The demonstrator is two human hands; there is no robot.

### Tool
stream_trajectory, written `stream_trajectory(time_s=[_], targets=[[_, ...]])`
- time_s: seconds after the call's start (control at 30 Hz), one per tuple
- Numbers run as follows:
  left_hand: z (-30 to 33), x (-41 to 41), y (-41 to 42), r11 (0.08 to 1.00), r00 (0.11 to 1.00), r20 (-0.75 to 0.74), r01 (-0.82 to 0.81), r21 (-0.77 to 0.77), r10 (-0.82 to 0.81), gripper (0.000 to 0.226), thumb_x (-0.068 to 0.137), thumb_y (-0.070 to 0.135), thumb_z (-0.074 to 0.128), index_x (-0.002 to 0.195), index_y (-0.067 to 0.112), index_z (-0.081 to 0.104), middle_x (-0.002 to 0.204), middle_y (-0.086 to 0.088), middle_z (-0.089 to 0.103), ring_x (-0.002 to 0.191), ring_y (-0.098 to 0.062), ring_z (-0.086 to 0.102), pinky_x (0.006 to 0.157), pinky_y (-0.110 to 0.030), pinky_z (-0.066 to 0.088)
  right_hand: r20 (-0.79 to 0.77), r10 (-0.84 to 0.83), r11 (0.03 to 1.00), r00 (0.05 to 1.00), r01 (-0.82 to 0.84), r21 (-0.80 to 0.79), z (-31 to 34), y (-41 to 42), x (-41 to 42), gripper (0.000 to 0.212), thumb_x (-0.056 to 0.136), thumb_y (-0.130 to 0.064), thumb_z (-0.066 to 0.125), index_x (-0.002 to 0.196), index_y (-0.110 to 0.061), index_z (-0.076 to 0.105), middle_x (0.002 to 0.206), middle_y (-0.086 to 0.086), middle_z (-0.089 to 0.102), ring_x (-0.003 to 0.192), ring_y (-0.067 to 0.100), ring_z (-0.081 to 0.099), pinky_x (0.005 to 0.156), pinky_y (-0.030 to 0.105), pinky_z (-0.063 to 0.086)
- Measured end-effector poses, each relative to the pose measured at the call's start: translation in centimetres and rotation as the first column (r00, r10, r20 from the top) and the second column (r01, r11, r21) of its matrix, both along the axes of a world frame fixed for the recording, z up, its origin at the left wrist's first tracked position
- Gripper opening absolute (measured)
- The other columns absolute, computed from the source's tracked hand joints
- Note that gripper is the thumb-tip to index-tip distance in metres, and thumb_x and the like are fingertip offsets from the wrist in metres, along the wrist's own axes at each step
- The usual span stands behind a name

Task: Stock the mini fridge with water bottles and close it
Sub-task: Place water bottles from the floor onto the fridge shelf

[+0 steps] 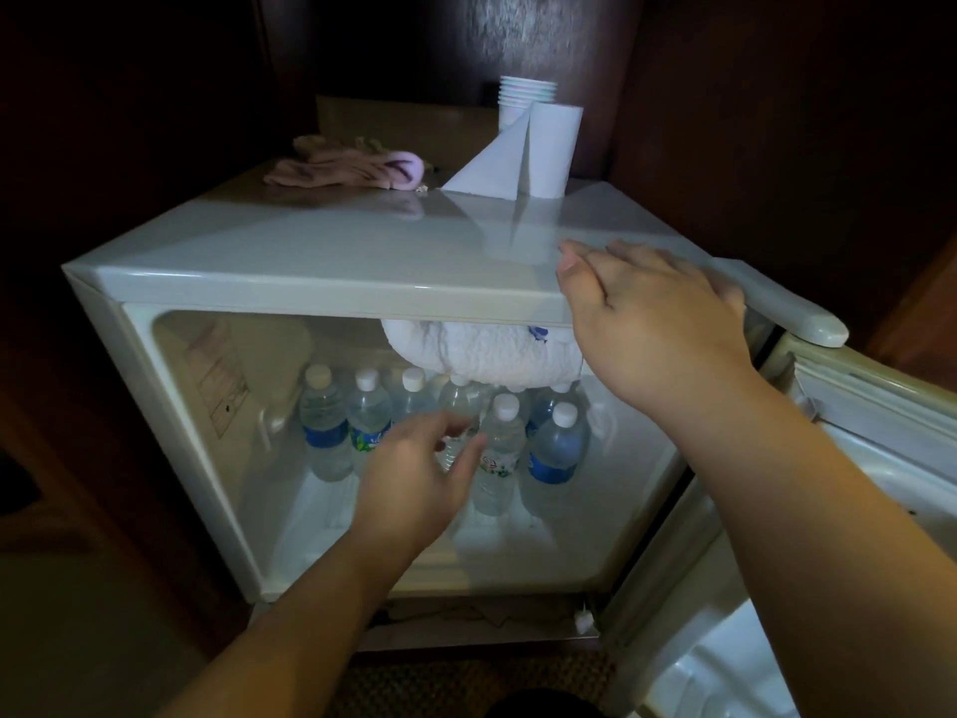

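White plastic lines the open mini fridge [171, 282], which sits in a dark wooden alcove, seen from the head camera looking down. Its door [849, 458] swings out to the right, the top edge of the door showing at the fridge's upper right corner.

Inside, at least 7 water bottles [556, 448] stand upright on the fridge floor, all with white caps: a back row and 2 nearer the front. At least 3 carry blue labels, 2 green-and-white ones; the count further back is hard to make out. A lump of white frost [481, 349] hangs from the ceiling of the compartment, just above the bottle caps.

The left hand [414, 474] reaches into the fridge with fingers spread apart, just in front of a clear bottle [455, 406], gripping nothing. The right hand [652, 323] rests on the front edge of the fridge top, fingers loosely extended, holding nothing.

On top of the fridge stand 1 paper towel roll [551, 147] with a sheet trailing loose, 1 stack of paper cups [525, 95] behind it, and 1 crumpled pink cloth [347, 168] to the left.

Patterned carpet [466, 681] shows below the fridge.
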State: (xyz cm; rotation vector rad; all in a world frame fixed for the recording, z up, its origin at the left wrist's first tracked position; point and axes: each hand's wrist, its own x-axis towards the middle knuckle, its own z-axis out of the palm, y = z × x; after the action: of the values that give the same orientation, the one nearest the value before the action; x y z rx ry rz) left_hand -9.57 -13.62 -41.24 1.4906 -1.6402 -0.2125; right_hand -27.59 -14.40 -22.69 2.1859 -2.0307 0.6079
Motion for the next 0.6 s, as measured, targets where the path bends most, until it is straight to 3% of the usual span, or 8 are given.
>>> stream_trajectory(time_s=[0.03,0.1,0.17,0.2,0.27,0.4,0.5,0.6], targets=[[1.3,1.0,1.4,0.982,0.998,0.050,-0.029,-0.184,0.039,0.020,0.093,0.040,0.073,0.101,0.022,0.077,0.092,0.011,0.071,0.084,-0.009,0.061,0.074,-0.035,0.053,0.015,-0.002,1.000,1.000,0.002,-0.001,0.0,0.0,0.0,0.052,0.106,-0.055,0.016,0.155,-0.048,0.033,0.165,-0.006,0.035,0.151,0.026,0.028,0.119,0.054,0.015],[5.1,2.8,4.2,0.852,0.984,0.128,-0.043,-0.522,0.128,0.015,0.093,0.027,0.075,0.087,0.013,0.078,0.082,0.005,0.068,0.073,-0.013,0.056,0.071,-0.039,0.046,0.023,-0.004,1.000,1.000,0.004,0.002,0.1,0.0,0.1,0.052,0.106,-0.056,0.015,0.155,-0.050,0.033,0.164,-0.008,0.035,0.151,0.024,0.027,0.119,0.054,0.014],[9.7,4.5,6.3,0.731,0.957,0.173,-0.056,-0.680,0.234,0.018,0.093,0.026,0.073,0.089,0.009,0.076,0.083,-0.001,0.068,0.073,-0.019,0.057,0.073,-0.041,0.041,0.028,-0.009,1.000,1.000,0.009,0.015,0.2,0.0,0.2,0.052,0.106,-0.057,0.014,0.155,-0.051,0.032,0.165,-0.009,0.034,0.152,0.025,0.026,0.120,0.053,0.013],[11.6,5.4,6.8,0.712,0.936,0.190,-0.083,-0.697,0.295,0.022,0.094,0.029,0.071,0.095,0.007,0.076,0.088,-0.005,0.068,0.079,-0.022,0.058,0.078,-0.040,0.039,0.033,-0.013,1.000,0.999,0.012,0.021,0.2,0.0,0.2,0.052,0.106,-0.057,0.014,0.155,-0.051,0.032,0.165,-0.009,0.033,0.152,0.025,0.025,0.120,0.053,0.012],[14.3,6.9,7.0,0.766,0.890,0.244,-0.161,-0.622,0.386,0.037,0.097,0.041,0.063,0.116,0.010,0.072,0.105,-0.011,0.067,0.095,-0.028,0.059,0.089,-0.038,0.034,0.034,-0.015,0.999,0.999,0.014,0.031,0.2,0.1,0.1,0.052,0.106,-0.057,0.014,0.155,-0.051,0.031,0.166,-0.009,0.032,0.153,0.025,0.024,0.121,0.053,0.011],[16.4,8.8,5.7,0.924,0.845,0.395,-0.267,-0.272,0.360,0.056,0.103,0.060,0.036,0.148,0.029,0.052,0.151,-0.006,0.051,0.139,-0.031,0.045,0.112,-0.047,0.035,0.038,-0.017,0.998,0.999,0.014,0.068,0.2,0.2,0.0,0.052,0.105,-0.057,0.013,0.155,-0.054,0.029,0.167,-0.011,0.029,0.154,0.025,0.022,0.122,0.052,0.009],[16.4,9.6,5.1,0.948,0.812,0.490,-0.293,-0.127,0.317,0.061,0.105,0.062,0.021,0.148,0.032,0.052,0.152,-0.005,0.053,0.144,-0.029,0.042,0.118,-0.052,0.031,0.050,-0.012,0.997,0.999,0.008,0.079,0.3,0.4,-0.1,0.053,0.104,-0.058,0.012,0.155,-0.055,0.028,0.168,-0.012,0.027,0.154,0.025,0.021,0.122,0.052,0.008],[16.6,10.0,5.2,0.950,0.791,0.532,-0.294,-0.100,0.301,0.063,0.104,0.063,0.018,0.148,0.034,0.052,0.154,-0.004,0.051,0.143,-0.027,0.044,0.119,-0.049,0.031,0.051,-0.003,0.997,0.999,-0.001,0.082,0.3,0.4,-0.2,0.054,0.104,-0.058,0.012,0.155,-0.054,0.026,0.168,-0.011,0.026,0.155,0.026,0.020,0.122,0.052,0.007]])
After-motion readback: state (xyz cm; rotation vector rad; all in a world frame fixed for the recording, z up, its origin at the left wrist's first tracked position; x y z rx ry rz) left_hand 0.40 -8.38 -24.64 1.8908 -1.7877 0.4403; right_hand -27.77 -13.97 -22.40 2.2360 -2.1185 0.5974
